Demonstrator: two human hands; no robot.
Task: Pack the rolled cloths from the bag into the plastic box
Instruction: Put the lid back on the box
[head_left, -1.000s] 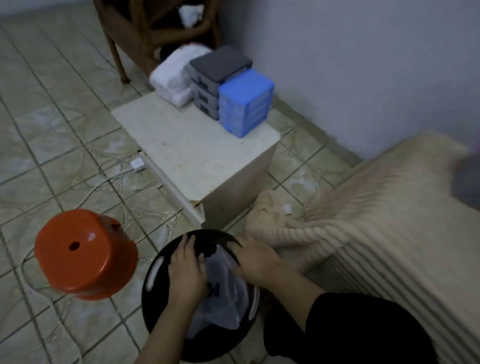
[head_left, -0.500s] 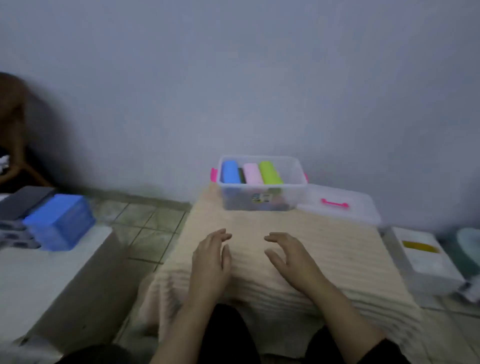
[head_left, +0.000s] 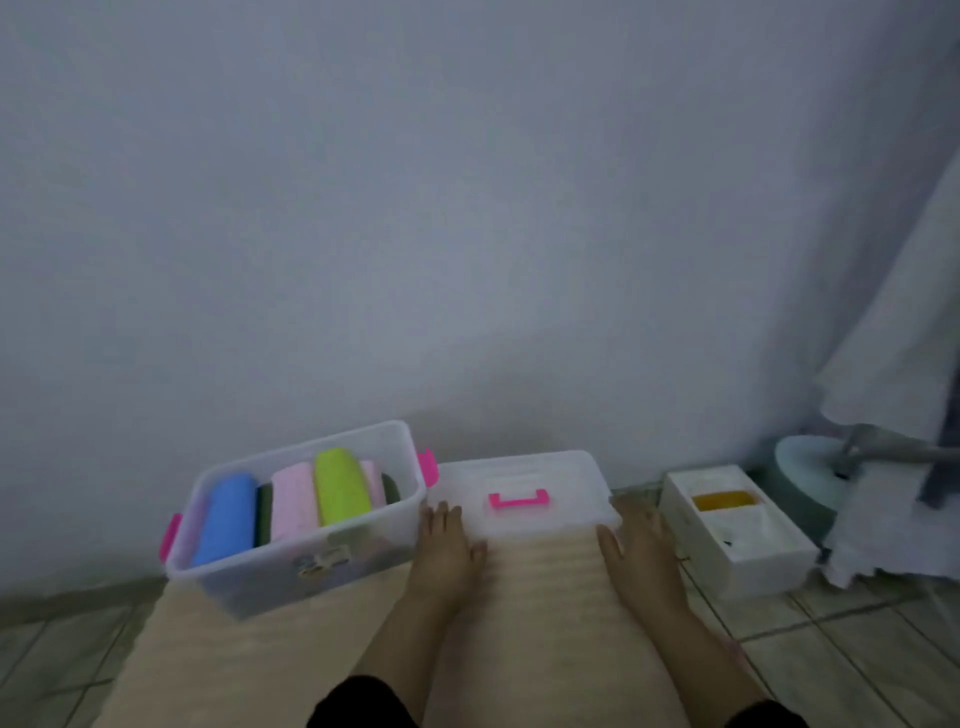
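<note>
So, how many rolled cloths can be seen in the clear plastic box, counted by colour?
Blue: 1
Dark green: at least 1; a second dark one at the far right cannot be told for sure
Pink: 1, plus a pink strip behind the lime one, perhaps another
Lime green: 1
Total: 4 sure, up to 6

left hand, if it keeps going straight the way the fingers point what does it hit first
The left hand points away over the beige cover; its fingertips already seem to be at the near left edge of the clear lid, so it meets that first, though depth is unclear.
</note>
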